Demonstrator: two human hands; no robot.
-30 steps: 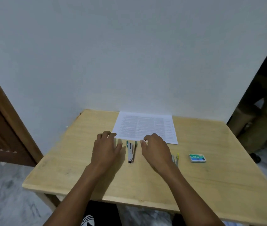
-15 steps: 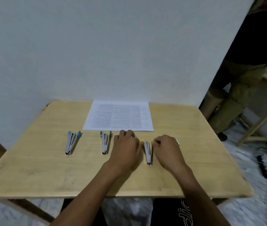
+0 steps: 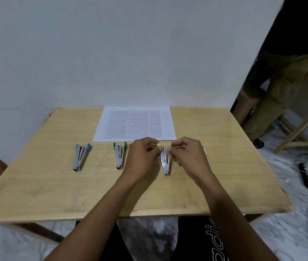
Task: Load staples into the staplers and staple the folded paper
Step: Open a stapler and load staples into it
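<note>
Three small metal staplers lie in a row on the wooden table: a light-blue-tipped stapler at left, a green-tipped stapler in the middle, and a yellow-tipped stapler between my hands. My left hand pinches the yellow stapler's left tip. On the other side, my right hand pinches its right tip. A printed sheet of paper lies flat behind the staplers against the wall. A small box is mostly hidden behind my right hand.
A white wall stands right behind the table. At the right a person in olive trousers stands beside a wooden frame. A black power strip with cables lies on the marble floor.
The view swung right and down, bringing the left two staplers into sight. Both hands moved from flat beside a stapler to pinching the yellow stapler's two tips.
</note>
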